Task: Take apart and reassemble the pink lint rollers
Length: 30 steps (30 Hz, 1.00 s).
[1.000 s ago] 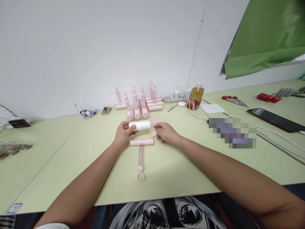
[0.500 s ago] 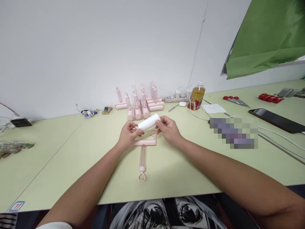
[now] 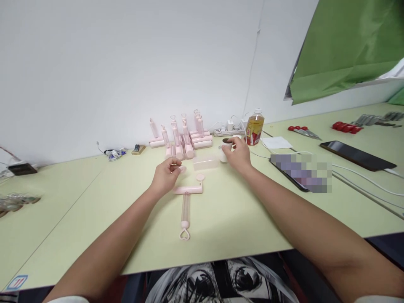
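My right hand point(image 3: 239, 155) grips a white paper roll point(image 3: 223, 157) by its top end; the roll stands upright, its dark hollow core facing up. Between the fingertips of my left hand point(image 3: 164, 176) is a small pale-pink piece point(image 3: 182, 168), perhaps an end cap. A clear pinkish cover point(image 3: 205, 163) lies between my hands. Closer to me, a pink lint roller point(image 3: 185, 208) with a clear handle and heart-shaped ring lies on the table. A round end cap point(image 3: 200, 178) swings out from its head.
Several assembled pink lint rollers point(image 3: 178, 143) stand against the wall. To the right are a power strip point(image 3: 229, 132), a drink bottle point(image 3: 255, 127), phones point(image 3: 356, 155) with cables, and red-handled tools point(image 3: 298, 128). A cable bundle point(image 3: 114, 153) lies at back left.
My hands have moved apart. The white roll, tilted between both hands before, is now upright in my right hand, farther right. The clear cover now shows between them. The view has shifted slightly.
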Each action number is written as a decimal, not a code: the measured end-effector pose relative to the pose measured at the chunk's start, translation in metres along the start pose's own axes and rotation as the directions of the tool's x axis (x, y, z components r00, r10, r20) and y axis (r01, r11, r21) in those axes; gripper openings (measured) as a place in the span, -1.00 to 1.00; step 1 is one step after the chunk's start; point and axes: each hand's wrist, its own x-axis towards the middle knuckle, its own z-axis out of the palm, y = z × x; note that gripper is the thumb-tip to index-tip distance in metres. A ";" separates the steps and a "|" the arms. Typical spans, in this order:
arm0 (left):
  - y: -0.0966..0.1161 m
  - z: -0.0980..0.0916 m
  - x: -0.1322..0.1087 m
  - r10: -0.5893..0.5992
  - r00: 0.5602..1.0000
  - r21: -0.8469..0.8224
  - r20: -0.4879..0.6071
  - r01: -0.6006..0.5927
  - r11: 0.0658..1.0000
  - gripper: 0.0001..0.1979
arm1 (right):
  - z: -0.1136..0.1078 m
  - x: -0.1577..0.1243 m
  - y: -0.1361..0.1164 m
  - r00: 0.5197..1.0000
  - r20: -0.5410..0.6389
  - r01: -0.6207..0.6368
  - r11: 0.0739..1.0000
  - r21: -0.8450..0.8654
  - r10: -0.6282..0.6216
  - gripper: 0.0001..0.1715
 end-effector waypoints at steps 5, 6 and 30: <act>0.022 0.042 0.022 0.205 0.946 0.021 0.252 -0.217 0.976 -0.85 | 0.006 -0.004 0.005 0.996 0.082 -0.029 1.000 -0.004 0.030 -0.71; 0.023 0.053 0.027 0.243 0.919 0.078 0.310 -0.280 0.957 -0.83 | 0.006 -0.005 0.004 0.995 0.100 -0.027 1.000 0.003 0.027 -0.71; 0.025 -0.007 -0.008 -0.185 0.774 0.633 0.606 -0.329 0.701 -0.72 | 0.011 -0.009 -0.001 0.980 0.184 -0.078 0.997 0.017 0.074 -0.38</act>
